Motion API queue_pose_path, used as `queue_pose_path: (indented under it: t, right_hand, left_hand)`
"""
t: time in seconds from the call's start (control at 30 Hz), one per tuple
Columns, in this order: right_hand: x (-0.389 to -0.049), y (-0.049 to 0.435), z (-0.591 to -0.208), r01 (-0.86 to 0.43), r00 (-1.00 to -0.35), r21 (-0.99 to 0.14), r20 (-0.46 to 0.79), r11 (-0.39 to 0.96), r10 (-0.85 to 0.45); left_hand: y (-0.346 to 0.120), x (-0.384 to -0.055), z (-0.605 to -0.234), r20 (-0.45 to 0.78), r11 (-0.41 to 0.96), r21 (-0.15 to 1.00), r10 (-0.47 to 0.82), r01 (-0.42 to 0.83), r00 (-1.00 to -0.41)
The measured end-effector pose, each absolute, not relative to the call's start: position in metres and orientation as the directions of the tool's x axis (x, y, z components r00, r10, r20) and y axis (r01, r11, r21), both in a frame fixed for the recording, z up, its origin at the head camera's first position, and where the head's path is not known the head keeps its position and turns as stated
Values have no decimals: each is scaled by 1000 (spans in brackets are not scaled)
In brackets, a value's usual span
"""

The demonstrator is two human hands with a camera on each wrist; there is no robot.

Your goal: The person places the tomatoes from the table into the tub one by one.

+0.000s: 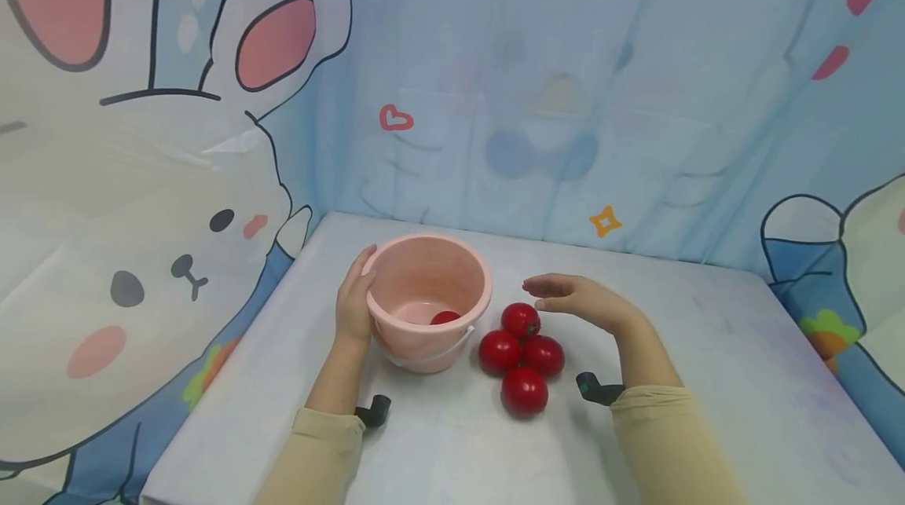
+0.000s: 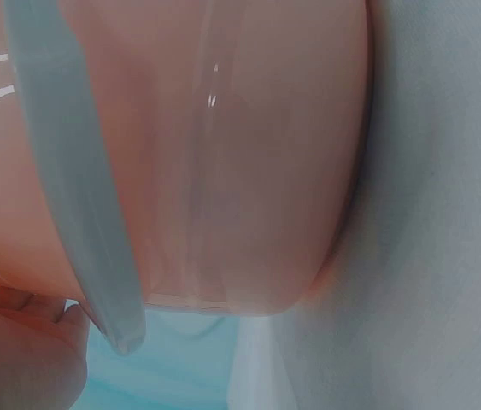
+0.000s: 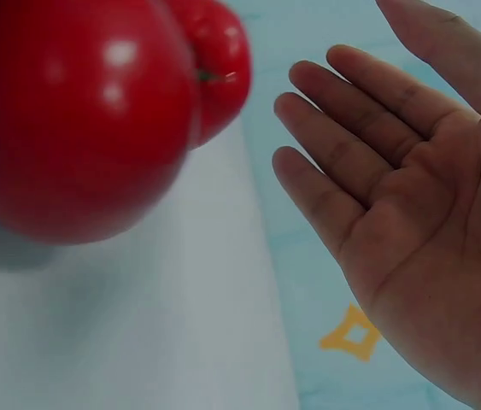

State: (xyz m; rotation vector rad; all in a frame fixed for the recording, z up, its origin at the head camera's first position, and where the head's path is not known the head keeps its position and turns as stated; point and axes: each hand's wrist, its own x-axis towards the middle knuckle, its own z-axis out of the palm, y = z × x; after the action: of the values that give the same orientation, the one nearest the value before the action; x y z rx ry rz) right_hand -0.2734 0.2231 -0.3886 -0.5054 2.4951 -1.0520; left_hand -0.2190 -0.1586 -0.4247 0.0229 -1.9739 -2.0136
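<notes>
A pink bucket with a white handle stands upright on the table. My left hand grips its left side at the rim; in the left wrist view the bucket's wall hides much of that hand. Part of a red tomato shows inside the bucket. Several more tomatoes lie close together to its right. Above the farthest tomato and slightly right, my right hand hovers, holding nothing. Its palm and extended fingers show in the right wrist view, apart from the tomatoes.
A white-covered table extends to the right of the tomatoes. Behind it hangs a light blue curtain with cartoon prints, and a large printed rabbit covers the left side. A dark camera mount sits at the right wrist.
</notes>
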Motion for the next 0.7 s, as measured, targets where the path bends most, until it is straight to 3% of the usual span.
queue_pose_path:
  t: [0.7]
  right_hand:
    - [-281,217,-437,-85,-871,-729,-277,679,-406]
  left_hand:
    - [-158,-219,-425,204,3,978,-236,209,-950]
